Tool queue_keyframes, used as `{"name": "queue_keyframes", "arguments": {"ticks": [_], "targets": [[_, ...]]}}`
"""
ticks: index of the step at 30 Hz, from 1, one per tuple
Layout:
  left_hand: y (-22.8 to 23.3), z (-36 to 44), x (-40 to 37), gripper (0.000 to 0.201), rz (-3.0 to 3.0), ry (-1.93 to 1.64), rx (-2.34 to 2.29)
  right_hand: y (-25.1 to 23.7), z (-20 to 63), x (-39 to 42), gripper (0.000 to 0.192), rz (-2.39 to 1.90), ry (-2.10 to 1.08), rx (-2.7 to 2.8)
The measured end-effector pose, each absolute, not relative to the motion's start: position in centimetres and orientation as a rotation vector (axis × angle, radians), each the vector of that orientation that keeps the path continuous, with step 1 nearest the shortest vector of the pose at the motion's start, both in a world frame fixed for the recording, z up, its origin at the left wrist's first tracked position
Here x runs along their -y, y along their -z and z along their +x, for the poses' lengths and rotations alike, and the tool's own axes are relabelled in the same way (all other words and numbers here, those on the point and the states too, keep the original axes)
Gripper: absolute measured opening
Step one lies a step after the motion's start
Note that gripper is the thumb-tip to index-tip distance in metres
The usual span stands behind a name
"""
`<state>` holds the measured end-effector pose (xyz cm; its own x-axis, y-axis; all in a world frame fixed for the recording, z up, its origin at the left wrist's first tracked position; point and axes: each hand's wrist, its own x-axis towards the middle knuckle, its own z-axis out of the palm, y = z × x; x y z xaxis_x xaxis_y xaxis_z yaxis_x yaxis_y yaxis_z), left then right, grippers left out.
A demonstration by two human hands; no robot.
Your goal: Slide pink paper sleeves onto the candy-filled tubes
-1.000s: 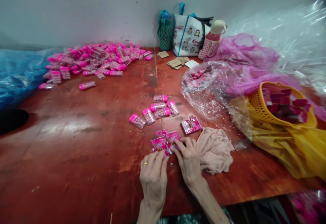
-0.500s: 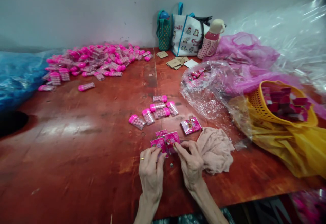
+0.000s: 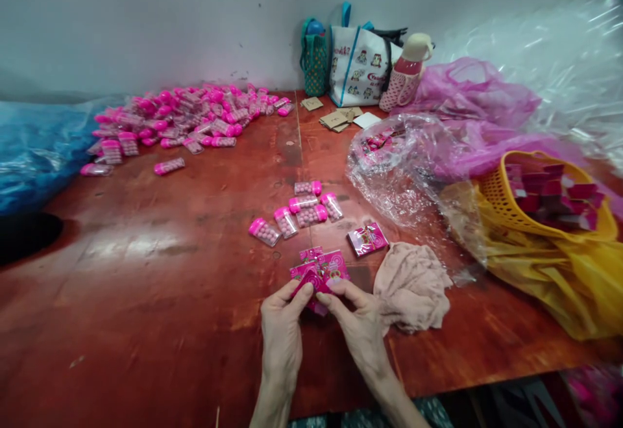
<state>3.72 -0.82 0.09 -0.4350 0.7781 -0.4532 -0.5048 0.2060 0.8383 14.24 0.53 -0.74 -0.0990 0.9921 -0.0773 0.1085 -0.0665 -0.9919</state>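
Between the fingertips of both hands is a small pink printed card (image 3: pixel 312 281), pinched at its two sides. My left hand (image 3: pixel 285 321) grips its left side and my right hand (image 3: pixel 357 324) its right. Right behind it, more pink printed cards (image 3: pixel 333 264) lie overlapping on the table. Several small clear bottles with pink caps and pale pink beads (image 3: pixel 285 221) lie just beyond the cards. To the right sits a stack of pink cards (image 3: pixel 368 239), and nearer me a crumpled beige cloth (image 3: pixel 413 288) lies beside my right hand.
A large heap of pink-capped bottles (image 3: pixel 195 113) lies at the back left by a blue plastic bag (image 3: pixel 39 155). On the right stand a yellow basket (image 3: pixel 496 188) of dark pink pieces and clear plastic (image 3: pixel 396 181). A white bag (image 3: pixel 357 67) and flasks stand against the wall.
Both hands have come together and now lift one pink card by its sides. Earlier they were apart, touching cards lying on the table. The view has shifted slightly.
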Motion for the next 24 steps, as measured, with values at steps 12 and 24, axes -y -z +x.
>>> {"name": "queue_keyframes", "arguments": {"ticks": [12, 24], "targets": [[0.3, 3.5, 1.1, 0.019, 0.077, -1.53, -1.287, 1.6, 13.5, 0.0, 0.04, -1.316, -1.292, 1.411], [-0.3, 2.5, 1.5, 0.017, 0.066, -1.643, -1.35, 0.7, 13.4, -1.2, 0.018, -1.282, -1.441, 1.378]]}}
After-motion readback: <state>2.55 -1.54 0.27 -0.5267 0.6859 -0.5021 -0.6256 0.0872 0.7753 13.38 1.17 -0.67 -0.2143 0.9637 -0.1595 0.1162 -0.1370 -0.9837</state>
